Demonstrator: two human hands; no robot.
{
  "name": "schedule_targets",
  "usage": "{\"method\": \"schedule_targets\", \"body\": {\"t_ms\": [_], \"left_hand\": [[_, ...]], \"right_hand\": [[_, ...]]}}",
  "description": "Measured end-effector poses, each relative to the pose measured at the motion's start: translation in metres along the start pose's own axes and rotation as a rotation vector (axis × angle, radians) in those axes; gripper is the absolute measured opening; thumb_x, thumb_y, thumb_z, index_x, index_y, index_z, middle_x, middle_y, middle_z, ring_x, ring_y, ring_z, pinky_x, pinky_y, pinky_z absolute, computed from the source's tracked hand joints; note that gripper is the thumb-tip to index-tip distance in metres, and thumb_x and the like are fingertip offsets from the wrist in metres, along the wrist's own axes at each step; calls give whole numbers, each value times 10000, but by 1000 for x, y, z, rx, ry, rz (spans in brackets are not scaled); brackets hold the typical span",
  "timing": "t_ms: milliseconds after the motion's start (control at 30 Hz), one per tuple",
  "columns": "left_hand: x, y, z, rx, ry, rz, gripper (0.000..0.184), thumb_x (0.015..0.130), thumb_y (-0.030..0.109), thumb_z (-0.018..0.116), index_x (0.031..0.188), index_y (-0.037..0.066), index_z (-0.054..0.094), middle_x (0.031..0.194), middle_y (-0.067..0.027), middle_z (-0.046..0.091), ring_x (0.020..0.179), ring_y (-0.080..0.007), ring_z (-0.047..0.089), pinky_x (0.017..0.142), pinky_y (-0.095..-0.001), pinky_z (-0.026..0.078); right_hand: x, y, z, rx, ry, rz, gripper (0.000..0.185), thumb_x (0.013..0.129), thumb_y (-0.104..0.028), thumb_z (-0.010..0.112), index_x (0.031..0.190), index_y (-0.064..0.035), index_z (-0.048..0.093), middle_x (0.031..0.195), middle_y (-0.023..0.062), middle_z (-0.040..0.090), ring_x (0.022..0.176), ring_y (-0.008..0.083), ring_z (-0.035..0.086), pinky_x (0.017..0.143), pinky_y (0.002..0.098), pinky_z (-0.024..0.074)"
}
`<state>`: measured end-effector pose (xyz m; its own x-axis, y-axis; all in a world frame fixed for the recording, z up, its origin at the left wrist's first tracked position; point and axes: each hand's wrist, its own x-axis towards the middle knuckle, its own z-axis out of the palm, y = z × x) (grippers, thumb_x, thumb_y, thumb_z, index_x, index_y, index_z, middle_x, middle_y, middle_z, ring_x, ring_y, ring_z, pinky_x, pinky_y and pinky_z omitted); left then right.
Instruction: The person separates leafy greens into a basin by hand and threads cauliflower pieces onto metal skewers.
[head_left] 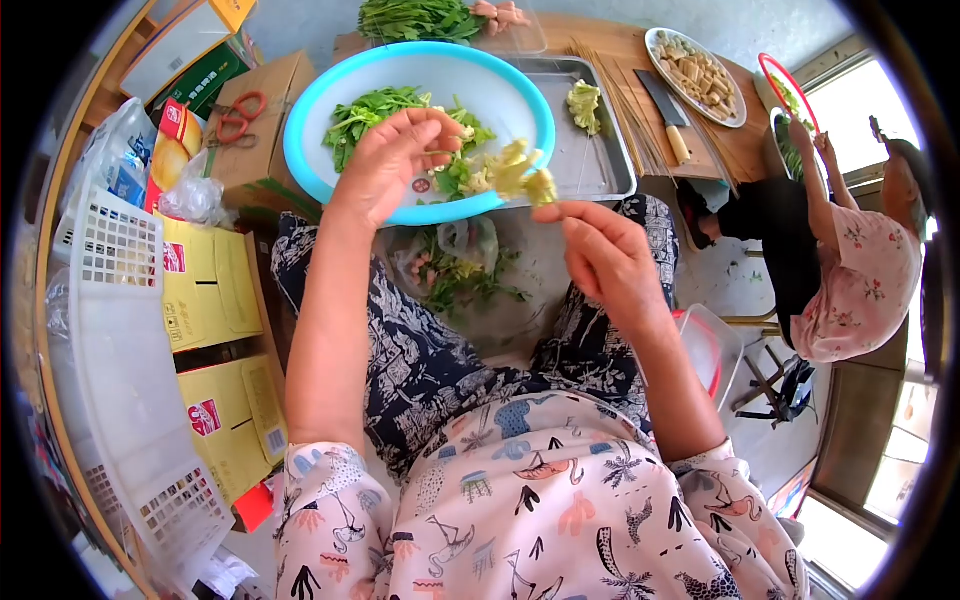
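Observation:
A pale yellow-green leafy vegetable (520,175) hangs over the near rim of a white basin with a blue rim (300,150). My right hand (612,255) pinches its lower right edge between thumb and fingers. My left hand (395,165) is raised over the basin, fingers curled together; a thin pale bit shows at its fingertips, too small to name. Green leaves (375,115) lie in the basin below. Another yellow-green leafy piece (584,106) rests in the metal tray (615,185) to the right.
Thin sticks (625,110), a knife (665,115) and a plate of pale chunks (700,80) are on the table at right. Red-handled scissors (238,118) lie on a cardboard box (262,170). A white plastic basket (125,330) stands left. Another person (850,260) sits at right.

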<state>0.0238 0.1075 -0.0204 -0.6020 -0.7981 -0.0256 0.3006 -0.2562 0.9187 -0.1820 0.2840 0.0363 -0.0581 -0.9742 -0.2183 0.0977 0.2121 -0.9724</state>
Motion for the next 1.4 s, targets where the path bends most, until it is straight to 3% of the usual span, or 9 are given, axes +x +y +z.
{"method": "schedule_targets", "body": {"t_ms": [300,367,500,633,700,833,900,1100,1400], "left_hand": [[76,-20,4,810,-142,-175,182,873,163,589,938,8,660,890,-43,672,777,-98,629,696,-255,499],[97,-46,-3,1212,-324,-275,195,802,169,648,906,5,661,793,-66,672,659,-121,641,602,-268,493],[110,-77,2,1388,-418,-346,211,708,176,688,849,20,661,716,-122,662,517,-235,628,596,-342,524],[113,-88,7,1498,-400,-457,216,682,148,709,846,19,656,731,-143,655,591,-241,649,596,-354,521],[115,-93,-5,1548,-400,-227,254,661,127,728,871,10,648,739,-160,634,678,-233,656,603,-345,514],[113,-54,-14,1532,-342,-186,256,700,115,702,926,12,639,775,-127,643,755,-196,654,623,-322,511],[98,-25,-12,994,-138,-430,222,818,130,642,1013,24,630,963,-69,650,846,-145,622,703,-281,511],[34,3,21,61,16,-171,276,926,118,561,1182,15,577,1020,-35,627,872,-147,631,743,-278,545],[9,-20,18,-248,-19,-19,218,893,102,610,1092,16,598,1025,-94,646,824,-152,638,731,-266,539]], "right_hand": [[-21,27,-52,56,111,45,260,967,-159,452,1101,-7,615,480,-64,392,397,13,300,394,173,236],[-24,28,-55,40,124,62,258,968,-160,452,1100,-11,616,479,-63,394,401,14,305,398,173,240],[-31,33,-58,65,111,53,260,966,-140,437,1096,15,601,478,-58,380,390,21,279,387,179,225],[-36,33,-64,64,116,56,259,969,-138,433,1093,14,601,478,-59,384,390,20,281,386,177,225],[-38,34,-67,75,124,49,259,969,-138,433,1093,13,602,477,-61,383,390,19,281,386,177,224],[-41,34,-68,74,138,42,255,968,-137,436,1092,10,604,475,-63,382,393,16,285,387,176,223],[-40,34,-64,57,128,46,254,968,-138,438,1090,10,605,476,-64,381,393,16,286,388,176,223],[-33,18,-38,-17,44,12,258,967,-143,445,1096,10,606,475,-63,394,403,9,304,397,178,228],[-15,-8,-5,-150,-45,9,238,970,-138,455,1085,-6,615,532,-73,414,455,1,363,430,181,277]]}}
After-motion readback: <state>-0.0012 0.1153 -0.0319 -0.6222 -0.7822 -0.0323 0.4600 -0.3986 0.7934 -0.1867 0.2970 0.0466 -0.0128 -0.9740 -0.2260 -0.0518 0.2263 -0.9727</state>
